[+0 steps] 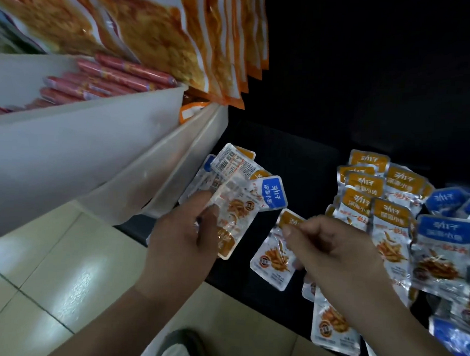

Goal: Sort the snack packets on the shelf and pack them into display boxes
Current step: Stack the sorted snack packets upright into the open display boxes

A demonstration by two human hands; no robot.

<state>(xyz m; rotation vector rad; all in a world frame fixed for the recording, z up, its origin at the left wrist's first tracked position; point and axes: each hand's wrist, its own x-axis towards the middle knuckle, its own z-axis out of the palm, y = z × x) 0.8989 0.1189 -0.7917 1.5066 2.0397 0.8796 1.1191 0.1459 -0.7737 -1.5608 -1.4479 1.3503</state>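
Snack packets are scattered across the dark shelf, and the left hand has a fanned bunch gripped, fingers curled round it, thumb pressing on top. Over to the right hand: thumb and forefinger pinch the top edge of one orange-topped packet, just above the shelf's front. Beside it sits an orange-topped pile, blue-topped packets further right. White bins of red sausages stand left, with large orange bags above.
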